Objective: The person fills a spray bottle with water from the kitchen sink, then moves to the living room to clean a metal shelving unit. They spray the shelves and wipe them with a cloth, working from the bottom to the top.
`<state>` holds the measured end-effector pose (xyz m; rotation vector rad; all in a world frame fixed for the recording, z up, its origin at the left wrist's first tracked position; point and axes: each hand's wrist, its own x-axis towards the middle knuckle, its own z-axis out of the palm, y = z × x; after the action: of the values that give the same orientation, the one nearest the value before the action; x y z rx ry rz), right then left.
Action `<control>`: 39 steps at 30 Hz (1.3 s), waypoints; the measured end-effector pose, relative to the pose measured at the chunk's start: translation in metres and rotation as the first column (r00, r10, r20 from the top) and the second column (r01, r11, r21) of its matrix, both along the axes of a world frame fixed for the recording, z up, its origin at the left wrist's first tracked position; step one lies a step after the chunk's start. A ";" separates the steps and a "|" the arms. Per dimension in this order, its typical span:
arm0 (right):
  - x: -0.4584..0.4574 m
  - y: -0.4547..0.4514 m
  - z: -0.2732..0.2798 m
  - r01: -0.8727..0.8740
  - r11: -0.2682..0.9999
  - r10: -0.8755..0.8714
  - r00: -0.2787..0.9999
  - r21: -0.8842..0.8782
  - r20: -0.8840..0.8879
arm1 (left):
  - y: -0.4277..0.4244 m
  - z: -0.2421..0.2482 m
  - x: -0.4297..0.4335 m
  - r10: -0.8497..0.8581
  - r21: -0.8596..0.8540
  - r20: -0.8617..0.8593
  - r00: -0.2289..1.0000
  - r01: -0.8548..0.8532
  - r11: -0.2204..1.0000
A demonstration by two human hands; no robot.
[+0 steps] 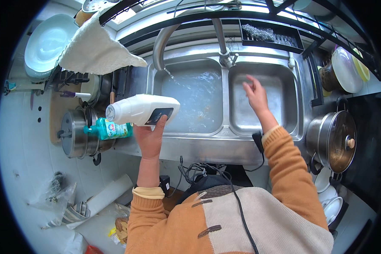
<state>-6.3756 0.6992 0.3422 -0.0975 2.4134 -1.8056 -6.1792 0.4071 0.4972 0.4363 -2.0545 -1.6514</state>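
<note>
My left hand [149, 139] grips a white plastic bottle [136, 109] with a dark label, tilted over the near left corner of the left sink basin [165, 135]. Cloudy water [193, 98] stands in that basin, with small bits floating in it. A thin stream runs into it from the curved metal faucet [160, 47]. Over the right sink basin [273, 111] hangs my right hand [255, 93], its fingers bent and apart, holding nothing. Beside my left hand is a green pump bottle [111, 128] with a printed label.
A white cloth [98, 47] hangs from the black rack [190, 15] above the sink. Steel wool [260, 32] lies in a black tray [273, 47]. Lidded pots [331, 143] stand right, a steel pot [74, 133] left. A cable [241, 209] runs down my front.
</note>
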 end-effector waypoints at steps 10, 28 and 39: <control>0.149 0.099 -0.006 0.096 0.995 -0.088 0.961 -0.020 0.260 | -0.009 0.013 -0.012 0.008 -0.056 -0.023 1.000 -0.009 0.998; 0.313 0.085 0.048 0.312 0.931 -0.351 0.908 0.191 0.230 | -0.049 0.006 -0.009 -0.216 0.100 -0.097 0.972 0.225 0.969; 0.505 0.055 0.079 0.566 0.700 -0.696 0.677 0.436 0.238 | -0.025 -0.029 -0.019 -0.582 -0.009 -0.021 0.813 0.582 0.813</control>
<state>-5.8706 0.7541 0.4213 1.1821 2.5513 -1.3566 -6.1982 0.3823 0.4680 -0.2575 -2.3153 -1.9670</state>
